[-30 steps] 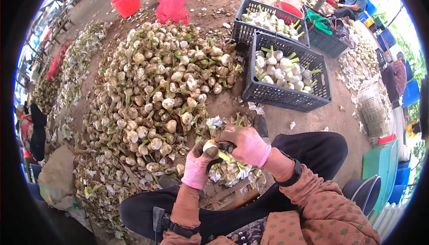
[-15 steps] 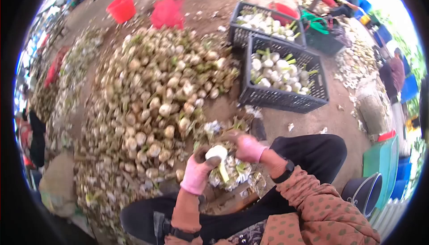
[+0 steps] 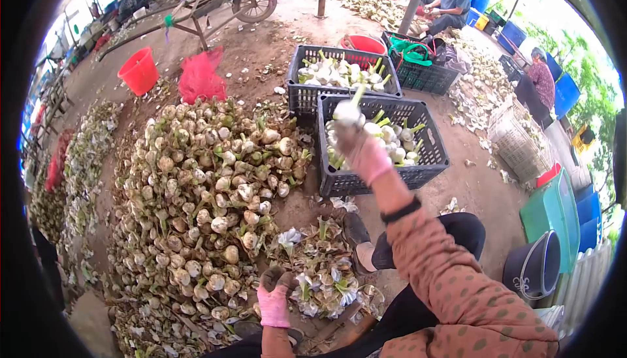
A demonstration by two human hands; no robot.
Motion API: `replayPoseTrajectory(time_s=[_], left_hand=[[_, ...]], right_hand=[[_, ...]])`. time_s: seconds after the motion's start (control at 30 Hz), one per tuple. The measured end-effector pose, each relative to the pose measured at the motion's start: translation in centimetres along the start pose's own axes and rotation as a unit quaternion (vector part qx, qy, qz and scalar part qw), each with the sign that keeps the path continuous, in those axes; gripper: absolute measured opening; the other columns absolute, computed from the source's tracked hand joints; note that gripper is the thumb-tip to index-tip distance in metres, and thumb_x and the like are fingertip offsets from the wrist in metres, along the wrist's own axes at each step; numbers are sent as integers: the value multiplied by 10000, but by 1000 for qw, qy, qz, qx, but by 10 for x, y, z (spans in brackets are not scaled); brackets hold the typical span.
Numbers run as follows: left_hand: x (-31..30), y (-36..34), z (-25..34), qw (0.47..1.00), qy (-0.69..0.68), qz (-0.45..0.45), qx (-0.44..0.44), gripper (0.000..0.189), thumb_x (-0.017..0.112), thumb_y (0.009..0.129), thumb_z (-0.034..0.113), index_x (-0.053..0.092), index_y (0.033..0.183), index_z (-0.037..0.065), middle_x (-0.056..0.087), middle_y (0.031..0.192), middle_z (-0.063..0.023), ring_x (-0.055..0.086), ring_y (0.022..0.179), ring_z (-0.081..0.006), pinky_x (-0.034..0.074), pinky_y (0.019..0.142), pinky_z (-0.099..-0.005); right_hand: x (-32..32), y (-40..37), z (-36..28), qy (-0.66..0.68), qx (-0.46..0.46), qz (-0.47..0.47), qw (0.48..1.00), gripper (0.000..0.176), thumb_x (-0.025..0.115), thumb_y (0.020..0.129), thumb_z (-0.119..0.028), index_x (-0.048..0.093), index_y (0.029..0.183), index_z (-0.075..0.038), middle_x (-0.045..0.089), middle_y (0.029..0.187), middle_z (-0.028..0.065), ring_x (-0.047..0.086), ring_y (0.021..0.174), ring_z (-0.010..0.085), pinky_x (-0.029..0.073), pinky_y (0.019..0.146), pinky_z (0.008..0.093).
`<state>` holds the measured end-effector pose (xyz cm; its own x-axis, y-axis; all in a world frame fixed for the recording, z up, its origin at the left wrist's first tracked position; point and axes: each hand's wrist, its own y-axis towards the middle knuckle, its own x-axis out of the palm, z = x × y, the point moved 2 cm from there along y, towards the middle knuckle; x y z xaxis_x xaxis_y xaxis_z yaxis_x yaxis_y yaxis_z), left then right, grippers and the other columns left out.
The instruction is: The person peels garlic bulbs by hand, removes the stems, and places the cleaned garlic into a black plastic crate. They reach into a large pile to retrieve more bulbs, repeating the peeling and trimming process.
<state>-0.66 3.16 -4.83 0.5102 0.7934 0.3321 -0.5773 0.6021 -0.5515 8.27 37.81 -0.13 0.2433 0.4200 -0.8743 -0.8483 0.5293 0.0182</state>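
My right hand [image 3: 362, 152], in a pink glove with dirty fingers, is stretched out over the nearer black crate [image 3: 392, 178]. A peeled white garlic bulb [image 3: 347, 112] with a short green stem is at its blurred fingertips. Many trimmed white bulbs [image 3: 398, 142] lie in that crate. My left hand [image 3: 274, 298], in a similar glove, is low at the near edge of the heap of unpeeled garlic [image 3: 202, 195]. Its dark fingers and thumb are apart, and no bulb shows between them. Beside it lies a mound of peeled skins [image 3: 326, 286].
Behind stands a second black crate [image 3: 307, 100] of bulbs. A red bucket [image 3: 138, 72], red netting [image 3: 201, 76] and a wheeled cart [image 3: 255, 4] are farther off. To my right are a dark bucket [image 3: 532, 266] and a green tub [image 3: 555, 217]. Two people [image 3: 450, 2] sit in the distance.
My right hand has moved from my lap up and forward to the nearer crate with the white bulb. My left hand has let go of the bulb and moved to the heap. The view has tilted up.
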Motion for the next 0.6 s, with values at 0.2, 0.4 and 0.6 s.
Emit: replayPoseTrajectory(time_s=[0.2,0.4,0.6], left_hand=[[1,-2,15,1000,17,19,5,264,621,838,23,525,1084,9,577,965,-69,622,841,-190,551,720,-311],[-4,7,-1,997,48,27,-47,301,636,819,27,518,1090,-32,583,973,-93,625,839,-184,546,727,-304],[-13,31,-18,994,77,23,-76,325,654,848,77,575,1154,3,625,1063,-86,603,934,-170,507,807,-288]], right_hand=[[43,29,58,763,378,27,524,349,611,850,-19,571,1196,-29,638,1026,81,651,889,196,538,712,288],[104,62,83,570,384,26,726,318,623,795,-64,643,1113,-53,626,1121,125,616,1027,279,496,874,331],[152,124,113,367,342,7,865,403,591,722,-88,672,1106,-180,460,1370,167,535,1169,307,420,1007,357]])
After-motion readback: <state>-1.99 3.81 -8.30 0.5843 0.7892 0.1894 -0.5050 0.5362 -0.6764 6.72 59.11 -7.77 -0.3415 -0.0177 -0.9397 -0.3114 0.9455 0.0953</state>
